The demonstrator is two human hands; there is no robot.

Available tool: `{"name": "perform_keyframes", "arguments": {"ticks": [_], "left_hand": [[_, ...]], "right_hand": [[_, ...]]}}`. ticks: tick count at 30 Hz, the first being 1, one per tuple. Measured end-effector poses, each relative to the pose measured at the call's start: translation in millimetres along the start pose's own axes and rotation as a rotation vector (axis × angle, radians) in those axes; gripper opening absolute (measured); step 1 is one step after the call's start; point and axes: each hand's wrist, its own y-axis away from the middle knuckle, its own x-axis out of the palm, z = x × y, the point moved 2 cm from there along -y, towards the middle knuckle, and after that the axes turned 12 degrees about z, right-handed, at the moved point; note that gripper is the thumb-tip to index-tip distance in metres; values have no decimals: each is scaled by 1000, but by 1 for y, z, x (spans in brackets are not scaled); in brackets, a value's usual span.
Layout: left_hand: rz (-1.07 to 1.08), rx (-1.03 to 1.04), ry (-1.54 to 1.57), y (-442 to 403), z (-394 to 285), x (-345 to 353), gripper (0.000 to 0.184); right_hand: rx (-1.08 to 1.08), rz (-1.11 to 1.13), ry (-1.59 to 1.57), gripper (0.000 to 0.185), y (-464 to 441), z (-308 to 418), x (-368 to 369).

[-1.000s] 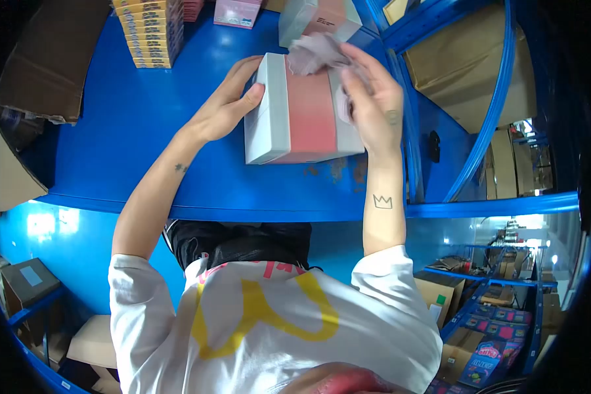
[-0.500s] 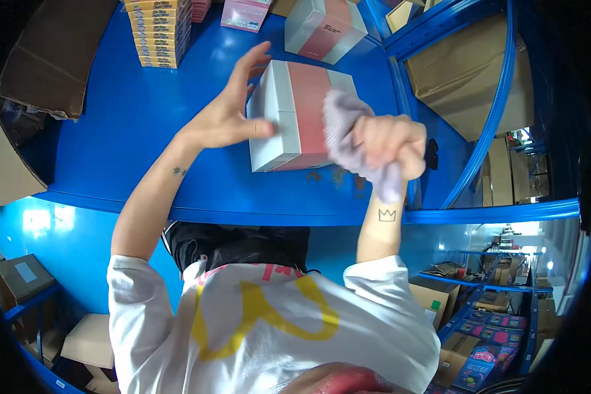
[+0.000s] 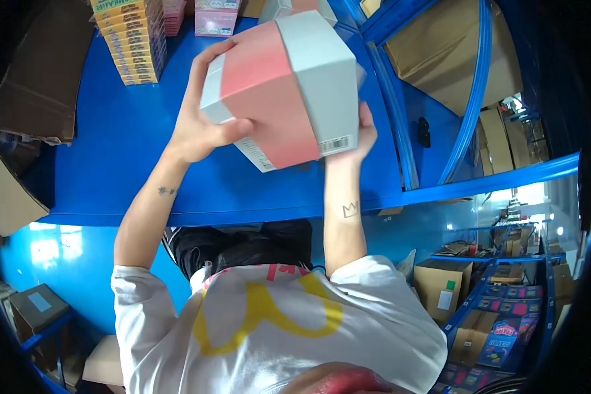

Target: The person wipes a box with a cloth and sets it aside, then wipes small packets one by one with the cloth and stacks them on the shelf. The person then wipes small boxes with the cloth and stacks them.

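Note:
A white box with a wide pink band (image 3: 269,92) is held tilted above the blue table (image 3: 131,157), barcode labels showing along its lower edge. My left hand (image 3: 207,121) grips its left side, the thumb on the near face and the fingers over the top edge. On the right, my right hand (image 3: 361,134) is against the box's right side, partly hidden behind it. A blurred bit of the pale cloth (image 3: 361,75) shows at the box's right edge, by that hand.
Yellow boxes (image 3: 132,46) are stacked at the back left. Beside them stand pink boxes (image 3: 215,20), and another white and pink box (image 3: 295,8) is behind the held one. Blue frame bars (image 3: 391,111) rise at right, with a black object (image 3: 424,131) beyond.
The box has been lifted off the table and turned, so other faces show. My left hand has closed on it. My right hand has moved from in front of the box to its right side.

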Motion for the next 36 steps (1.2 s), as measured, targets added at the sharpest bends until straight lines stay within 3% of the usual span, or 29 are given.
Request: {"name": "perform_keyframes", "arguments": {"ticks": [1,3,7,9,11,15,19,21,27,31,32,36], "left_hand": [[-41,40,122,0,-2,0,106],[-52,95,67,-1,-3,0,105],[-114,252,-77,-2,2,-7,104],[-118,189,-142,-6,6,-11,105],[-126,107,-203,-3,10,-13,105],[-141,70,-135,0,10,-2,103],[-147,43,-21,-4,0,-8,101],[-210,-29,249,-2,1,-20,95],[-318,-201,667,20,24,-52,83],[-151,-78,813,22,28,-48,74],[-146,-82,810,20,26,-47,74],[-312,-449,250,14,24,-44,58]], "right_hand": [[132,490,-165,45,0,-10,3],[-34,-50,275,47,15,-40,68],[29,-35,129,49,32,-65,60],[-5,-74,190,49,32,-57,62],[174,-10,105,49,29,-30,55],[25,32,189,52,-1,-14,71],[-23,3,222,49,4,-23,39],[90,143,597,46,11,-24,8],[18,171,610,43,4,-2,6],[-297,718,1615,39,21,-20,52],[-301,711,1612,39,27,-20,61],[214,628,989,43,49,-29,87]]}}
